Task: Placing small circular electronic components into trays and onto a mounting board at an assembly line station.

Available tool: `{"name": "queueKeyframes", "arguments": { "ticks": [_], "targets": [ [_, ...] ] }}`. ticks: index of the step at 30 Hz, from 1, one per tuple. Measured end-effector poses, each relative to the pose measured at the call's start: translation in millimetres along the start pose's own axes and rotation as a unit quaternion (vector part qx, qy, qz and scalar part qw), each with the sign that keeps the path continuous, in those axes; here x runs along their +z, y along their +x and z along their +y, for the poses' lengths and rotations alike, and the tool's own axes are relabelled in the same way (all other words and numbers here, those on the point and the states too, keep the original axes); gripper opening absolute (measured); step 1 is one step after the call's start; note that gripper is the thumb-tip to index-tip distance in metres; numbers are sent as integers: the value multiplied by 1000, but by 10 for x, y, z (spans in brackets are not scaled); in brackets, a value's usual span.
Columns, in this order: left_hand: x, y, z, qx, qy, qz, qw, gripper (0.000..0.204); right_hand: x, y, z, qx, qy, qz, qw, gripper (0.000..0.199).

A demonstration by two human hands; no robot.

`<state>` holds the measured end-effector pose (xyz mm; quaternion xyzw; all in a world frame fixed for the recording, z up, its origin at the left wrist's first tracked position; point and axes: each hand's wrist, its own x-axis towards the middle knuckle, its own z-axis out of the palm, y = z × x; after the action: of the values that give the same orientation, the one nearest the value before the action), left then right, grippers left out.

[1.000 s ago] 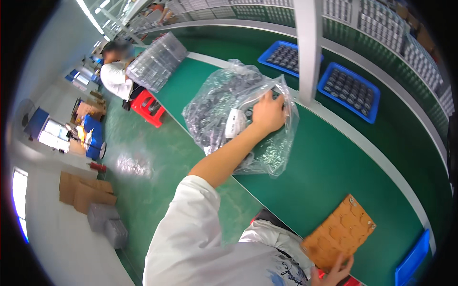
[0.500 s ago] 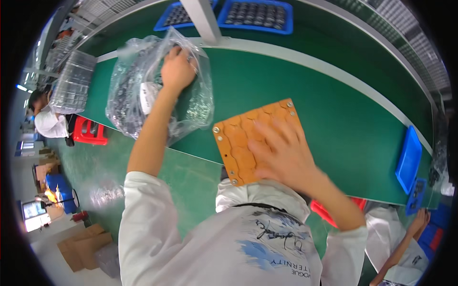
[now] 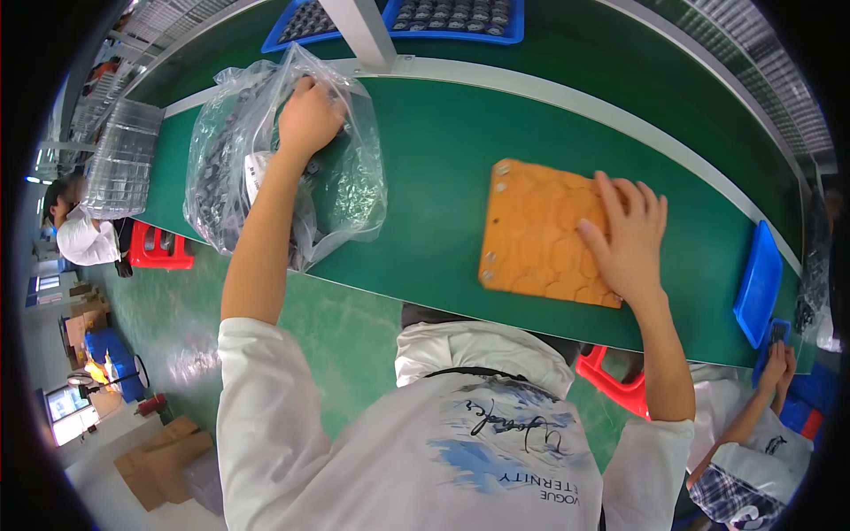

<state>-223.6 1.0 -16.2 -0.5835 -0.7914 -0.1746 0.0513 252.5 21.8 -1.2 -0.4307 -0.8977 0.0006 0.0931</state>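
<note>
Orange tray [image 3: 542, 232] is now lying on the table [image 3: 434, 168], my right hand [image 3: 627, 237] pressing flat; left hand [image 3: 307, 119] is gripping inside the bag [image 3: 350, 190].

I see a long green table [image 3: 443, 168], a shiny green floor [image 3: 345, 336], red stools [image 3: 159, 252] and cardboard boxes [image 3: 164, 456].

Between the bag [image 3: 283, 159] and the orange tray [image 3: 540, 232], a wide strip of bare green belt [image 3: 434, 177] is left open. Beyond that strip, passage is blocked by a grey post [image 3: 359, 34] and blue trays [image 3: 460, 13]. Right of the orange tray, a blue bin [image 3: 759, 283] stands near the belt's edge.
</note>
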Motion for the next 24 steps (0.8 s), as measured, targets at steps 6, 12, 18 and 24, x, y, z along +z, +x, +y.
{"name": "queueKeyframes", "arguments": {
  "ticks": [6,12,18,24],
  "targets": [
    [-183,-61,-11,-1,-54,4,999,29,76,-192,196,112,108,33,987,66],
    [-383,-389,59,-39,-111,14,993,25,-15,-32,237,29,169,-7,985,71],
    [-576,-725,289,-40,-171,84,981,23,45,15,289,-3,185,9,983,63],
    [-750,-847,1208,-115,-480,102,864,15,-86,54,31,117,440,208,866,45]
  ]
}}
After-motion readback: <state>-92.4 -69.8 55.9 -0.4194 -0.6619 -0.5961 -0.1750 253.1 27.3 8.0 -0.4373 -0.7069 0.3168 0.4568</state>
